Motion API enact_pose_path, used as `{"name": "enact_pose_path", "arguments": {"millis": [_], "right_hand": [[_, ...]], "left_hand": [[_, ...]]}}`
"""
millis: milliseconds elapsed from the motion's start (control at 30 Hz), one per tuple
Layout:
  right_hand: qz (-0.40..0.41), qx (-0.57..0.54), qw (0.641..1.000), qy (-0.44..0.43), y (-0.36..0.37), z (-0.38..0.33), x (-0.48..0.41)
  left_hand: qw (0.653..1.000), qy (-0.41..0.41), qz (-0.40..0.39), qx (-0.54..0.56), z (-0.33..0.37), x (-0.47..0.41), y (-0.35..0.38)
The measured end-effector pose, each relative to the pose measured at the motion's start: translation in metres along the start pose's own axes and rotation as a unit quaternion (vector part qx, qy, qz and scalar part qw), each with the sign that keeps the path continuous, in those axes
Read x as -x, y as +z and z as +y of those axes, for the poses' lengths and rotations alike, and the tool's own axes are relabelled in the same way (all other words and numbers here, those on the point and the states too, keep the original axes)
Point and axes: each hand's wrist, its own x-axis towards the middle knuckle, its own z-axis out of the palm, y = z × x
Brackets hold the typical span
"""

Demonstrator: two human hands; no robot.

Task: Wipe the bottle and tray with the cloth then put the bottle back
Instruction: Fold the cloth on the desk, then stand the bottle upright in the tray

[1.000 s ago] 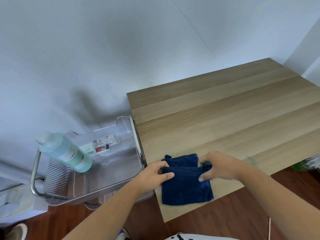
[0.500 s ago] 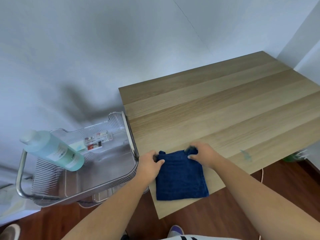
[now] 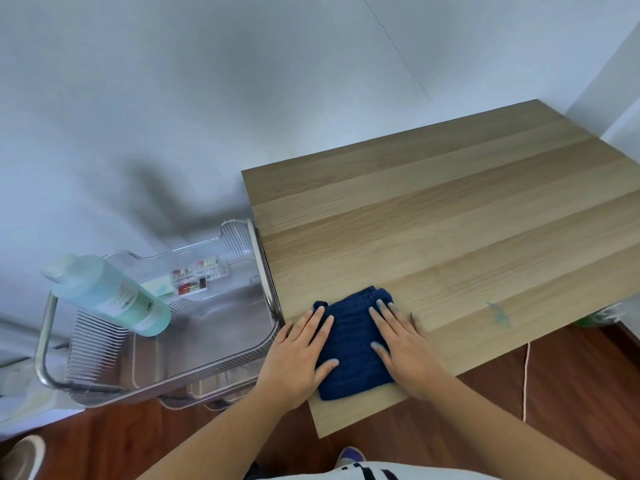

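A folded dark blue cloth (image 3: 353,344) lies on the near left corner of the wooden table (image 3: 450,230). My left hand (image 3: 298,355) rests flat on the cloth's left edge, fingers spread. My right hand (image 3: 401,344) presses flat on its right side. A clear bottle of pale green liquid (image 3: 114,296) with a white cap stands tilted in the clear plastic tray (image 3: 207,341), at its far left. The tray sits on a metal-framed cart left of the table.
The cart's metal rail (image 3: 43,344) curves round the tray's left side. A small label or card (image 3: 194,278) lies in the tray's back. A greenish smear (image 3: 498,313) marks the table near its front edge. Wooden floor lies below, with a white cord (image 3: 524,382) at the right.
Both hands have gone from pinching the cloth's far edge while folding it to lying flat on top of the folded cloth. The bottle and tray have not moved.
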Motion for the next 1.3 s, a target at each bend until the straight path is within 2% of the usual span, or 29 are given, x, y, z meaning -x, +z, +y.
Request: {"name": "enact_pose_path", "arguments": {"millis": [167, 467, 633, 733, 867, 1133, 1300], "right_hand": [[-0.021, 0.048, 0.997, -0.050, -0.002, 0.015, -0.016], [0.000, 0.002, 1.000, -0.021, -0.001, 0.008, -0.002], [0.079, -0.063, 0.995, -0.011, -0.036, -0.014, -0.019], [0.128, -0.132, 0.982, -0.038, -0.065, -0.047, -0.042], [0.142, -0.186, 0.968, -0.087, -0.087, -0.106, -0.077], [0.047, -0.217, 0.955, -0.194, -0.093, -0.254, -0.139], [-0.006, -0.250, 0.945, -0.213, -0.086, -0.333, -0.167]], "left_hand": [[0.999, -0.040, 0.010, 0.020, 0.001, 0.004, 0.006], [0.999, -0.025, -0.004, 0.036, -0.001, 0.001, -0.012], [0.990, -0.009, 0.099, 0.100, -0.014, 0.008, -0.041], [0.975, -0.045, 0.168, 0.137, -0.039, 0.021, -0.060], [0.950, -0.122, 0.244, 0.149, -0.088, 0.049, -0.083], [0.884, -0.263, 0.338, 0.188, -0.196, 0.124, -0.118], [0.875, -0.289, 0.308, 0.238, -0.258, 0.148, -0.127]]}}
